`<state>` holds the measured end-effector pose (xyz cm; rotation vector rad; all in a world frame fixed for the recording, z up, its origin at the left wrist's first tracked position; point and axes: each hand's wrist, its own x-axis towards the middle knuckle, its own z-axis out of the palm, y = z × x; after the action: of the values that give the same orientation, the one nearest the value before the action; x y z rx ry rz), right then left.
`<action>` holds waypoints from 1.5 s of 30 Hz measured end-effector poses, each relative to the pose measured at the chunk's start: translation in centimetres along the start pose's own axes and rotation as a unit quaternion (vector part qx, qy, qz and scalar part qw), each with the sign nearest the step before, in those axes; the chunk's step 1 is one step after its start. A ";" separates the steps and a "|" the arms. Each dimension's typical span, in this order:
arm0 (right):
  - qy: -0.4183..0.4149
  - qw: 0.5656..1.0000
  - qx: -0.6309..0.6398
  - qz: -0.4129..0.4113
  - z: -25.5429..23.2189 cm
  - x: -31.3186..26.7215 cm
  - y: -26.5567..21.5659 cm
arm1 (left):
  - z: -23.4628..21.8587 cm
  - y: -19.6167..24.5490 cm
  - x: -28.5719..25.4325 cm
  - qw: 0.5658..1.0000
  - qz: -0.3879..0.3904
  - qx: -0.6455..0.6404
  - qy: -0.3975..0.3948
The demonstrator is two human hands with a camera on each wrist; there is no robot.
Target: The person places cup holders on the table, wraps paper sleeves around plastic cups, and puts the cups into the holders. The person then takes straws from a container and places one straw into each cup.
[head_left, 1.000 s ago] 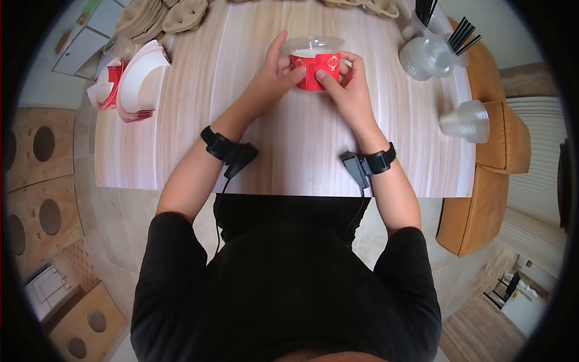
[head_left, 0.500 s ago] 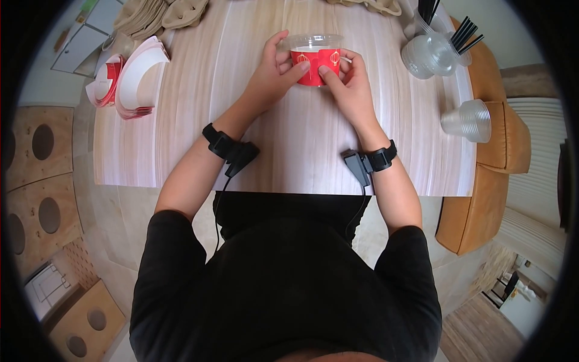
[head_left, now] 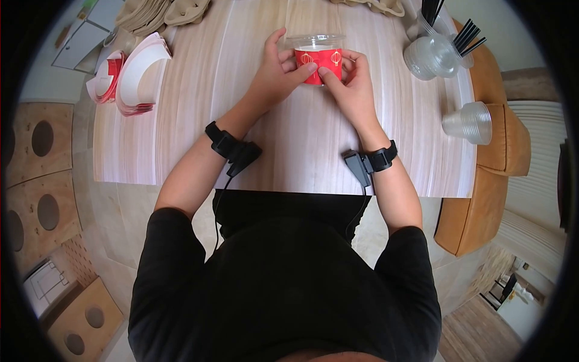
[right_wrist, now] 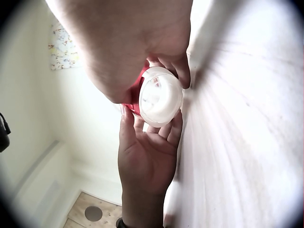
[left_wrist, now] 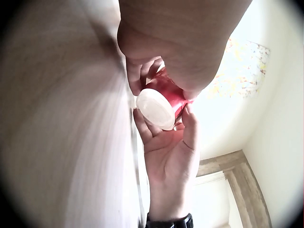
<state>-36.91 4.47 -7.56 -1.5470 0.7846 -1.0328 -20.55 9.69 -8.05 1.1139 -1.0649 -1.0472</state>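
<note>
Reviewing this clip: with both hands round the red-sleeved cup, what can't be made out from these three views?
- Sleeve seam: head view, both thumbs cover where the red sleeve meets on the clear cup.
- Cup contents: head view too small; wrist views show only its base.
- Left hand and right hand far-side fingers: hidden behind the cup.
- Paper stack print: too small.

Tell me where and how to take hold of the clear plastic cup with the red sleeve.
Grip the clear cup around its red sleeve, one hand from each side, as the left hand and right hand do here. The sleeve's band gives a firmer, non-slip surface than the flared rim above, which would probably flex. It tapers downward, so hold high on the band.
</note>
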 end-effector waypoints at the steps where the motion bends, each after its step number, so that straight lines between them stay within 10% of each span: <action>1: 0.004 1.000 -0.010 -0.009 0.0 0.0 0.0 | 0.2 0.0 -0.1 1.000 0.000 0.000 0.000; 45: 0.008 0.999 0.046 -0.004 0.1 0.4 0.4 | -0.2 0.1 -0.4 0.997 0.062 0.009 -0.043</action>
<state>-36.63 4.09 -7.91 -1.4656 0.7336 -1.0742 -20.47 10.15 -8.07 1.0100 -1.1989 -0.9966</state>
